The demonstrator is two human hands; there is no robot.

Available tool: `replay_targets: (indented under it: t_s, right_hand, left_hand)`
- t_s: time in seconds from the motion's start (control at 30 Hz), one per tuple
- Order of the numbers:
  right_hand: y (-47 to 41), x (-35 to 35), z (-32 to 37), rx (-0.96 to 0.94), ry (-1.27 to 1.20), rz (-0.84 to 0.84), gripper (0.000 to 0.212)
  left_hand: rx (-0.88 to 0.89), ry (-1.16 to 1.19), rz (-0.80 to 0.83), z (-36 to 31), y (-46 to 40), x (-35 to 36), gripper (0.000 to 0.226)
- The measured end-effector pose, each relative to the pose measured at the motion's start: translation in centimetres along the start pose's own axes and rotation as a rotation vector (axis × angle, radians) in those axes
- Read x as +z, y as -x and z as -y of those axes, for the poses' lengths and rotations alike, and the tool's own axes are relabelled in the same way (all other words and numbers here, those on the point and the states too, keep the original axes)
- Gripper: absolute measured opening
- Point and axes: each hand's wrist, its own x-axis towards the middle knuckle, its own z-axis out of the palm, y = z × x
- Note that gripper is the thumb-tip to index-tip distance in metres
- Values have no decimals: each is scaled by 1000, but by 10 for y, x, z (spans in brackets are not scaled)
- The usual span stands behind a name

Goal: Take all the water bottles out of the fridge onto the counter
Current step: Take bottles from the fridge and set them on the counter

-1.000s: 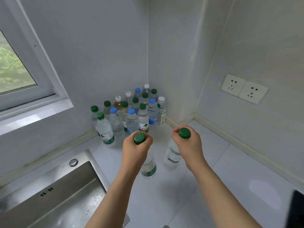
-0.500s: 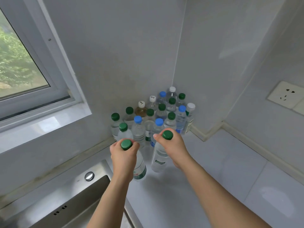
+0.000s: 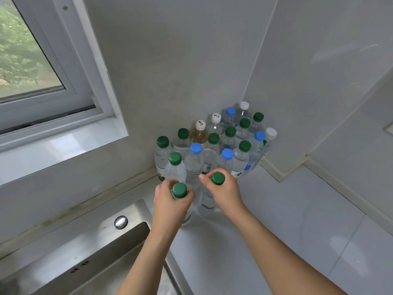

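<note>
My left hand (image 3: 170, 205) grips the neck of a clear water bottle with a green cap (image 3: 179, 190), standing upright on the white counter (image 3: 287, 220). My right hand (image 3: 225, 192) holds a second green-capped bottle (image 3: 217, 178) by its neck, also upright, its base on the counter. Both bottles stand at the front edge of a cluster of several bottles (image 3: 214, 143) with green, blue and white caps, packed into the wall corner. One bottle in the cluster (image 3: 199, 134) holds amber liquid. No fridge is in view.
A steel sink (image 3: 89, 258) with a round button (image 3: 120, 222) lies at the lower left, right beside my left hand. A window (image 3: 27, 56) with a white sill is at the upper left. A wall socket (image 3: 389, 129) peeks in at the right edge.
Both hands have carried their bottles forward toward the corner, up against the cluster's front row. The view has shifted closer and rightward.
</note>
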Motion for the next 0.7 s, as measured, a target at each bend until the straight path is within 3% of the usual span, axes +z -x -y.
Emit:
replay_targets:
  t_s: [0.07, 0.13, 0.3, 0.4, 0.53, 0.7]
  right_hand:
    - [2, -3, 0, 19, 79, 35, 23]
    - [5, -9, 5, 64, 175, 109, 22]
    - [7, -29, 25, 242, 515, 305, 45]
    - [9, -32, 35, 341, 424, 373, 41]
    - [9, -24, 32, 258, 359, 298, 32]
    - [1, -13, 36, 193, 391, 287, 37]
  left_hand:
    - [-105, -2, 50, 4, 2, -2, 42]
    - [-163, -28, 91, 6, 7, -2, 42]
    - [-161, -220, 135, 22, 11, 2, 63]
    - [-211, -255, 183, 37, 13, 4, 55]
    - [-212, -201, 141, 49, 11, 11, 46]
    - [-211, -167, 76, 48, 7, 22, 40]
